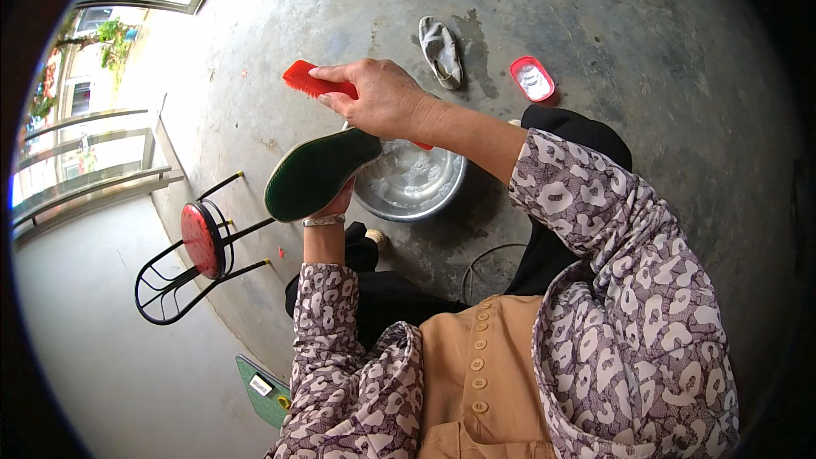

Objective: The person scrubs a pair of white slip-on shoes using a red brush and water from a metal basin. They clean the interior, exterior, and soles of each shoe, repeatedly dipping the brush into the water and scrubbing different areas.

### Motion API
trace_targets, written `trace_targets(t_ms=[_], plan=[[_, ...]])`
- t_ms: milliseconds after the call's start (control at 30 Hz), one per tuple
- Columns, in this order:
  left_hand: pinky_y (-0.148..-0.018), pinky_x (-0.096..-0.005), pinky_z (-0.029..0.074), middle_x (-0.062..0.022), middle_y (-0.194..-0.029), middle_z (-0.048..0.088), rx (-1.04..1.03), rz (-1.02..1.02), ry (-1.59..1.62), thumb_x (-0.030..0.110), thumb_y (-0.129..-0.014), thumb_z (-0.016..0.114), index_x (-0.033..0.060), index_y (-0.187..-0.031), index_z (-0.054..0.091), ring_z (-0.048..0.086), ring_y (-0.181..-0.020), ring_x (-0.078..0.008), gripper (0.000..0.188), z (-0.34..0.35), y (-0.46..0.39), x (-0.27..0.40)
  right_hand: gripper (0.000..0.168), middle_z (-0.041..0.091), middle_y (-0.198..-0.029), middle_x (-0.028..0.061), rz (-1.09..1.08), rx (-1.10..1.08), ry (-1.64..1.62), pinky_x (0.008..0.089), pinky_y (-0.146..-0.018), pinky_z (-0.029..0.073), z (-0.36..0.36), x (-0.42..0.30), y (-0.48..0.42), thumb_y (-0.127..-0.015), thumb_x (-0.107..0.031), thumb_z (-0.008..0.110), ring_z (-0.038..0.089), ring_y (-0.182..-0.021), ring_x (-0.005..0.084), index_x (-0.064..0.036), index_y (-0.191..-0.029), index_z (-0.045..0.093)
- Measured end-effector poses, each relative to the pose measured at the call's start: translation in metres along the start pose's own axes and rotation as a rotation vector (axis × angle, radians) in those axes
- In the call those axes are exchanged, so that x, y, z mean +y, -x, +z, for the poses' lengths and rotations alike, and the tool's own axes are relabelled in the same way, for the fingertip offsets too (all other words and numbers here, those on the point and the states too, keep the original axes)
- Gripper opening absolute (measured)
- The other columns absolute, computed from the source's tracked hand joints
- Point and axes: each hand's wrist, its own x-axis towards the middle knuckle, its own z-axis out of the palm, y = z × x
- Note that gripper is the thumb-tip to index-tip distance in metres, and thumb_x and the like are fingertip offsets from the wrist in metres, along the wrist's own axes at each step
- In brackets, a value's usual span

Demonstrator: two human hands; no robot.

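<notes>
My left hand point(338, 201), mostly hidden behind a shoe, holds it with its dark green sole point(322, 175) turned up towards me. My right hand point(386, 99) grips a red scrubbing brush point(305, 80) just above that sole, its bristles pointing down and apart from the green surface. A red end, apparently the brush's handle, shows below my right wrist. Under both hands stands a metal basin point(417, 217) of cloudy, sudsy water. Part of its rim is covered by my right forearm and the shoe.
On the concrete floor beyond lie a grey cloth shoe point(441, 54) and a red plastic tub point(534, 100) with white powder. A black metal chair with a red seat point(201, 239) stands at left, near the wall. A thin hose or cable point(470, 274) curves between my legs.
</notes>
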Motion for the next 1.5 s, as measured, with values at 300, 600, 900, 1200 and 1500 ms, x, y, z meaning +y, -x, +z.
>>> trace_targets(t_ms=[300, 600, 900, 1200, 1500], plan=[[-0.097, -0.0523, 0.048, -0.0116, -0.117, 0.067, -0.047, -0.028, -0.007, 0.042, -0.089, 0.06, 0.0127, -0.113, 0.067, 0.062, -0.109, -0.0337, 0.038, -0.007, -0.002, 0.001, 0.042, 0.065, -0.118, 0.0171, 0.002, -0.013, 0.012, 0.0361, -0.09, 0.053, 0.001, 0.003, 0.0, -0.093, -0.023, 0.061, 0.067, -0.1, 0.0253, -0.005, -0.131, 0.056], [-0.097, -0.0522, 0.048, -0.0118, -0.118, 0.066, -0.044, -0.047, -0.014, 0.042, -0.09, 0.059, 0.0124, -0.114, 0.066, 0.062, -0.109, -0.0334, 0.039, -0.004, -0.001, 0.002, 0.042, 0.066, -0.118, 0.016, -0.009, -0.012, 0.016, 0.0358, -0.09, 0.053, 0.001, 0.001, -0.001, -0.093, -0.024, 0.06, 0.067, -0.099, 0.025, -0.007, -0.132, 0.056], [-0.095, -0.0504, 0.05, -0.0113, -0.115, 0.067, -0.005, -0.08, -0.041, 0.042, -0.09, 0.059, 0.0118, -0.112, 0.067, 0.063, -0.107, -0.032, 0.038, -0.003, -0.004, 0.002, 0.041, 0.065, -0.119, 0.0161, 0.005, -0.007, 0.015, 0.0359, -0.091, 0.053, 0.0, 0.0, 0.001, -0.094, -0.023, 0.059, 0.067, -0.1, 0.0254, -0.007, -0.131, 0.057], [-0.096, -0.0491, 0.05, -0.0113, -0.115, 0.067, -0.007, -0.078, -0.069, 0.043, -0.091, 0.057, 0.0106, -0.114, 0.066, 0.063, -0.107, -0.0309, 0.041, -0.009, -0.009, 0.0, 0.042, 0.065, -0.12, 0.0158, -0.005, -0.003, 0.022, 0.0351, -0.092, 0.053, 0.0, -0.001, 0.001, -0.093, -0.022, 0.059, 0.067, -0.102, 0.0252, -0.006, -0.132, 0.056], [-0.1, -0.0523, 0.042, -0.0157, -0.122, 0.063, 0.414, -0.082, -0.007, 0.033, -0.095, 0.044, 0.0045, -0.116, 0.062, 0.056, -0.114, -0.0348, 0.04, 0.027, -0.002, -0.002, 0.041, 0.07, -0.099, 0.0175, -0.032, 0.005, 0.223, 0.0403, -0.08, 0.054, -0.006, -0.006, 0.006, -0.09, -0.02, 0.06, 0.069, -0.087, 0.03, -0.011, -0.13, 0.058]])
